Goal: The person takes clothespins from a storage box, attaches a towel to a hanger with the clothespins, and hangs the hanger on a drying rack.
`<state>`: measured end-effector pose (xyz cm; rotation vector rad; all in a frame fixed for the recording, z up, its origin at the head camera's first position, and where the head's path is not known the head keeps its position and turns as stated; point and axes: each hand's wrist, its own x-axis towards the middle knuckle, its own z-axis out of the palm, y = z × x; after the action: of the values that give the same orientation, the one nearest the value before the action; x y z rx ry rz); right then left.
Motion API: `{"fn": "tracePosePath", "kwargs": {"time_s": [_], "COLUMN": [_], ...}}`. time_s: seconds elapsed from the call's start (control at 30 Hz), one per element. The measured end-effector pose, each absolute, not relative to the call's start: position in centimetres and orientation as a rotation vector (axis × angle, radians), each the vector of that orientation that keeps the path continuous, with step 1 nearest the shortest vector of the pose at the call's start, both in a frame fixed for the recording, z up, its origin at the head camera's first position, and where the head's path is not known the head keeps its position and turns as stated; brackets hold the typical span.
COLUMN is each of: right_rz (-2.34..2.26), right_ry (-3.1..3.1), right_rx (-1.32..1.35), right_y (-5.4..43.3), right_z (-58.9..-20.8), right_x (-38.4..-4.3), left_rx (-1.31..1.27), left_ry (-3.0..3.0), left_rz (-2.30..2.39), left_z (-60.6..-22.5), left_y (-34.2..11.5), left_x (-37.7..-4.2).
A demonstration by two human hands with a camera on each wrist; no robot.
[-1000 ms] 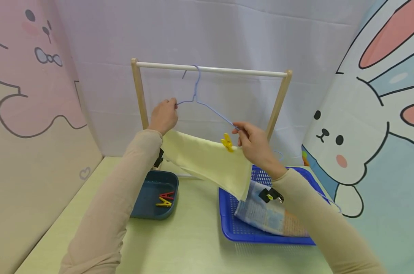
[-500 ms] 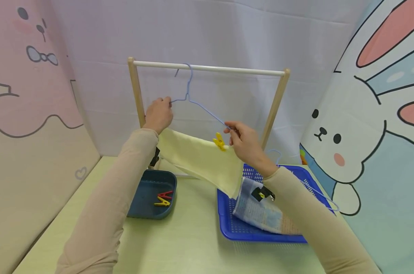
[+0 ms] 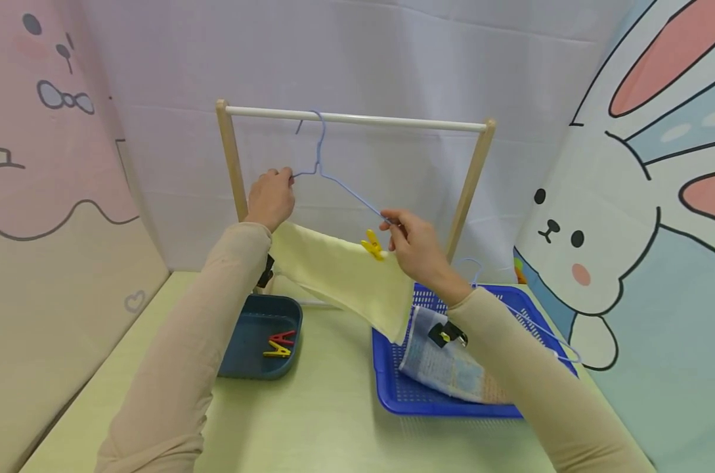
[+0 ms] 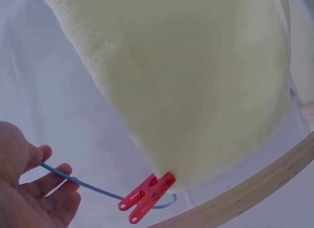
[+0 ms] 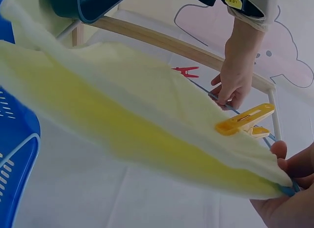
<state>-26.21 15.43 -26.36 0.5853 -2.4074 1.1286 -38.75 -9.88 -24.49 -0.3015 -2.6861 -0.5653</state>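
Note:
A light-blue wire hanger (image 3: 351,192) hangs by its hook from the white rod (image 3: 392,121) of a small rack. My left hand (image 3: 271,197) pinches the hanger's left shoulder, thumb and fingertips round the wire. On the right shoulder, my right hand (image 3: 416,246) pinches the wire near its end. A pale yellow towel (image 3: 339,276) hangs slanting from the hanger, lower on the right. A yellow clothespin (image 3: 373,245) grips its top edge beside my right hand. In the left wrist view, a red clothespin (image 4: 147,197) bites the towel's other top corner, beyond my left fingers.
Wooden posts (image 3: 471,190) hold up the rod at both ends. A dark teal tray (image 3: 257,364) at left holds a red clothespin (image 3: 282,337) and a yellow one. At right, a blue basket (image 3: 387,397) holds a folded patterned cloth (image 3: 440,371) and another wire hanger (image 3: 540,323).
The hanger, with the towel and both my hands, has shifted slightly left along the rod. My head view has turned a little, so the whole scene sits farther left. Both grips stay the same.

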Motion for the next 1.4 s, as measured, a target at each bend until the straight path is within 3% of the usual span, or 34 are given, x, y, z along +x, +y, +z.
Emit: {"fn": "tracePosePath", "kwargs": {"time_s": [1.4], "right_rz": [1.162], "right_ry": [-2.518], "right_rx": [0.641], "right_y": [13.4], "right_z": [-26.9], "right_x": [-27.1], "left_rx": [-0.279], "left_ry": [-2.581], "left_rz": [-0.587], "left_z": [-24.2], "left_y": [-11.5], "left_x": [-39.1]}}
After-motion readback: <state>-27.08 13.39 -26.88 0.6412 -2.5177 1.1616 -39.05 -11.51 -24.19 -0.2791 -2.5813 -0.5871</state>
